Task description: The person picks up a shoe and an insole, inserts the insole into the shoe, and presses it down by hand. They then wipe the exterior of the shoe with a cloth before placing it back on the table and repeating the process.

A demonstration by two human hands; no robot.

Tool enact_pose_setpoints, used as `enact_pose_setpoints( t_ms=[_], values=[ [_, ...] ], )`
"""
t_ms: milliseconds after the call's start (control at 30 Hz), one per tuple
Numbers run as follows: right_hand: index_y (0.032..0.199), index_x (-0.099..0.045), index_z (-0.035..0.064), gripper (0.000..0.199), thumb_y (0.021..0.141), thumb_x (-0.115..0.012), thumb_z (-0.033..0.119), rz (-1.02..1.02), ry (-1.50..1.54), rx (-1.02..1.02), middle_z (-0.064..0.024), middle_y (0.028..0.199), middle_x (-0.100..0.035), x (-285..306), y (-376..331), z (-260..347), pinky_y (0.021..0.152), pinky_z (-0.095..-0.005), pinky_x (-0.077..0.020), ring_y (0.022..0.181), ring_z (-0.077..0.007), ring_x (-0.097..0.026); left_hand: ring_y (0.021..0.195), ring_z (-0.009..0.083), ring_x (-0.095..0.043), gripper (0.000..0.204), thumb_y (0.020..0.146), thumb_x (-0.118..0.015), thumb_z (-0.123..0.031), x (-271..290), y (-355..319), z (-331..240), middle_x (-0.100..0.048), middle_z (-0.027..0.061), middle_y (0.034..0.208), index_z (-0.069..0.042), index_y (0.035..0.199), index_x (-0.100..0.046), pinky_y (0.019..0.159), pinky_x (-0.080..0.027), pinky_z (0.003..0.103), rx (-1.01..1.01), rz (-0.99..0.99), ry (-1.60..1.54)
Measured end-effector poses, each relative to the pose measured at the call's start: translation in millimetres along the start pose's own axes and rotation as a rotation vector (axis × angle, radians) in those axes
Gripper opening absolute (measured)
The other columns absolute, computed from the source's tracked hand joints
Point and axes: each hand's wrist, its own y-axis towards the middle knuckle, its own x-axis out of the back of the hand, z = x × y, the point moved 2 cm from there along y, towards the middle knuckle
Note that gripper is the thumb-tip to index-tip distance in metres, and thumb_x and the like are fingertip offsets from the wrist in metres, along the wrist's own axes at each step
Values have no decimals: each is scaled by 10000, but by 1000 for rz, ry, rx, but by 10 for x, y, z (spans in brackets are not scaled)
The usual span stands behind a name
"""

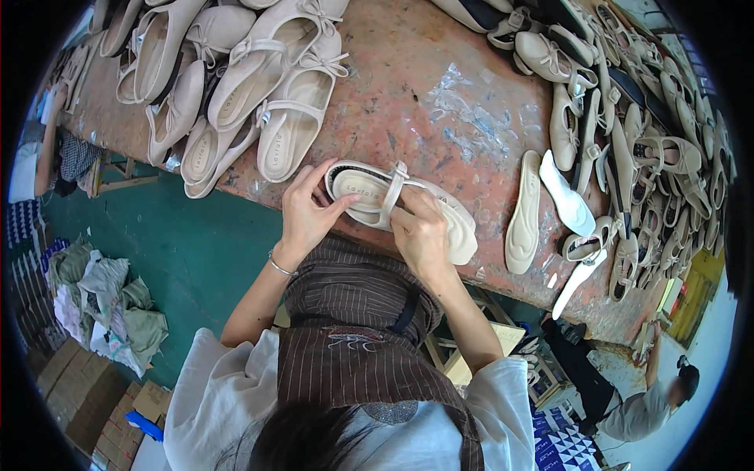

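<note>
head view: left hand [306,208] grips beige shoe [390,201] (lettered insole [367,187] inside).

Matte beige round-toed strap shoe [390,200]: right hand [422,231] is covering part of its front half, curled fingertips are hiding near the strap, contact unclear. Left hand's [308,216] outer fingers are disappearing behind the heel. Top edge is cutting off the heaped beige bow-trimmed shoes [267,67] at left. Dark rim is clipping the brown cardboard boxes [86,392]. Far-right beige shoe pile [667,153] is overlapping too densely to count.
</note>
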Motion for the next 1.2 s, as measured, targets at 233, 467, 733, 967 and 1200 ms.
enact_pose_setpoints(
  t_ms=[233,467,733,967,1200],
  values=[
    [888,-746,25,139,762,-688,32,57,10,-32,-114,946,-646,-139,116,41,801,-398,-533,930,-292,-625,523,113,-521,513,706,-883,-195,-17,54,79,-586,54,756,0,1139,-690,500,-433,259,60,-20,-15],
    [1013,-709,-7,271,760,-628,41,149,-87,79,-120,1016,-626,-208,92,4,832,-392,-517,916,-292,-616,493,113,-484,287,746,-841,-136,-98,174,150,-600,53,631,-22,984,-729,481,-401,278,158,-60,-112],
    [1351,-584,96,574,781,-567,31,627,-99,111,-72,1400,-567,-210,164,34,887,-385,-549,1090,-283,-646,473,148,-490,72,831,-721,-71,-116,221,166,-552,94,560,-18,879,-708,476,-392,324,112,-117,-36],
    [1011,-690,-49,377,646,-599,-22,232,-380,52,-198,1052,-682,-24,-23,199,1114,-455,-379,1128,-329,-608,471,248,-533,89,860,-685,-96,-54,243,25,-549,128,556,-25,826,-643,484,-389,391,47,-58,112],
    [1237,-593,-51,499,771,-719,76,-406,-558,-309,-205,1116,-675,560,262,-310,1084,-482,-352,1048,-365,-652,575,418,-619,125,867,-622,-158,-354,-343,-373,-608,181,609,-51,850,-560,539,-479,524,-65,251,437]
  ],
)
